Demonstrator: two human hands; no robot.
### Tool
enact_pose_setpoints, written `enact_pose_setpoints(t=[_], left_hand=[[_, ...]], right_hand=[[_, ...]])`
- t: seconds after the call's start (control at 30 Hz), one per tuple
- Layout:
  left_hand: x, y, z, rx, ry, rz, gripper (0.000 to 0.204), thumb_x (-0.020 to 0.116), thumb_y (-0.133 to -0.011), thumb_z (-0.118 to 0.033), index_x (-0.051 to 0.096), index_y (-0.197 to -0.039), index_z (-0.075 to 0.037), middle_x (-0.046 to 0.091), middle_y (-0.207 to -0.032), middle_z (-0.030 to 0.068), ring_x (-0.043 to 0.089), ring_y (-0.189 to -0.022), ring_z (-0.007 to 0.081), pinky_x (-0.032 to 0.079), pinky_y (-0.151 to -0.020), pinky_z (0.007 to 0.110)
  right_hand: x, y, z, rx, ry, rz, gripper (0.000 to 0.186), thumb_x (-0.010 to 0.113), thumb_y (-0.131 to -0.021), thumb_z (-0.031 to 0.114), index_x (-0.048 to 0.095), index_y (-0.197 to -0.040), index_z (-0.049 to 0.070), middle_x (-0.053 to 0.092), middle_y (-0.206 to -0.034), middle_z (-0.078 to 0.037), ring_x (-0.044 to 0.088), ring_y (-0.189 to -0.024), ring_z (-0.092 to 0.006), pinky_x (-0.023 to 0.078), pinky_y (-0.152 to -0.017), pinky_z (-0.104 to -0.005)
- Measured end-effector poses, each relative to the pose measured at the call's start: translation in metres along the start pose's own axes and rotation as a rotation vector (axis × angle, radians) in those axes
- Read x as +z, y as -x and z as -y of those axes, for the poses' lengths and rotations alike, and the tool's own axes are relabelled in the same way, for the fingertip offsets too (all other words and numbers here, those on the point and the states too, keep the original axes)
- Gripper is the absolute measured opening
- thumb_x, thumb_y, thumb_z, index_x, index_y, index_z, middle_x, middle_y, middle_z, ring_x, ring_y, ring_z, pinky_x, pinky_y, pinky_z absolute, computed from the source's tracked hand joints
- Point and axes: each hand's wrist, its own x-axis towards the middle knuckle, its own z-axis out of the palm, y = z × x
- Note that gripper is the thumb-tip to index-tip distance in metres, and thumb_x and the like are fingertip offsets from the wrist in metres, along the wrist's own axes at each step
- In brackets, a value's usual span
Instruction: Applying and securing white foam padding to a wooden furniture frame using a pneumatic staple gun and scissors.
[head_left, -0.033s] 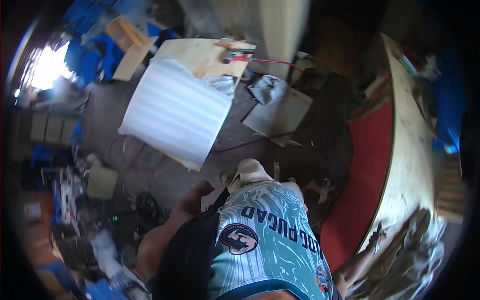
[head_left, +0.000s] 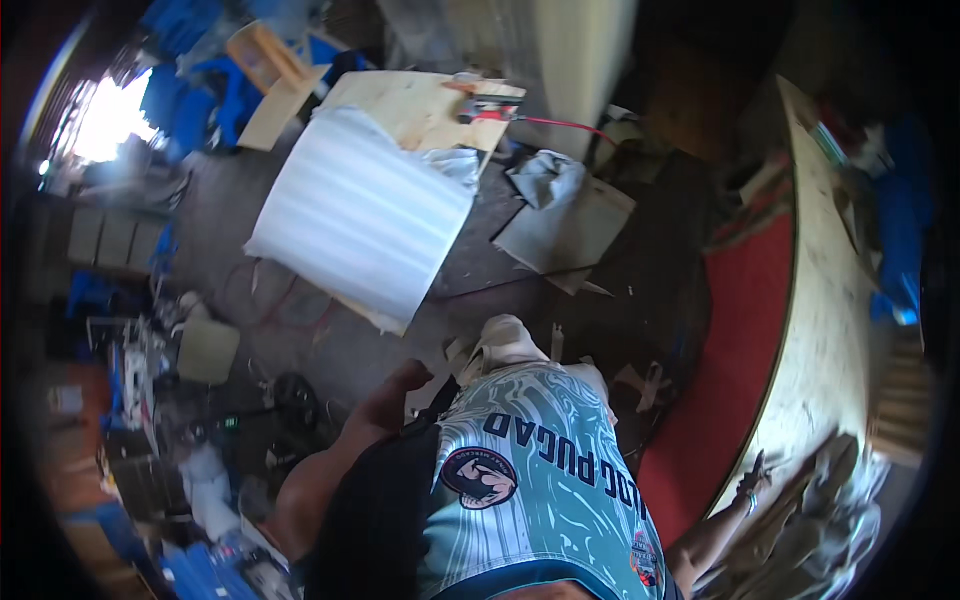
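Note:
My left hand hangs in front of my left hip, beside my patterned green shirt. It lies in shadow, and its finger pose is too dark to read. Nothing shows in it. Out to the right, my right hand is at the near edge of a long pale wooden board, with fingers that look spread apart. No held thing can be made out there. A red panel runs along the board's inner side. Crumpled brownish cloth or sheeting lies close to that hand.
Ahead, a low work surface carries a white padded sheet and a red-and-black tool with a red hose or cord. Crumpled grey cloth lies on a flat pale board. Clutter and a pale stool-like seat stand left.
The view has shifted slightly, so the work surface and boards ahead appear a little farther right. Both hands keep nearly the same places.

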Motion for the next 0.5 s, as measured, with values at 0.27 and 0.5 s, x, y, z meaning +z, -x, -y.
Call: enact_pose_setpoints(t=[0.27,0.5], left_hand=[[-0.066,-0.038,-0.102,-0.246,0.510,-0.370,0.032,0.057,-0.089,-0.035,0.071,-0.087,-0.006,0.068,-0.095,0.0220,0.063,-0.092,0.0434,0.050,-0.080,0.050],[-0.119,-0.055,-0.122,-0.330,0.846,-0.336,0.028,0.059,-0.086,-0.029,0.063,-0.082,-0.001,0.063,-0.095,0.0269,0.062,-0.091,0.0445,0.047,-0.074,0.053]], right_hand=[[-0.028,-0.088,-0.019,0.048,0.009,0.221,0.024,0.072,-0.088,0.033,0.063,-0.078,0.013,0.054,-0.056,0.003,0.043,-0.042,-0.0057,0.030,-0.035,-0.0234],[-0.043,-0.103,-0.005,0.067,0.036,0.243,0.025,0.070,-0.089,0.036,0.058,-0.082,0.015,0.049,-0.056,0.004,0.043,-0.043,-0.0067,0.030,-0.035,-0.0216]])
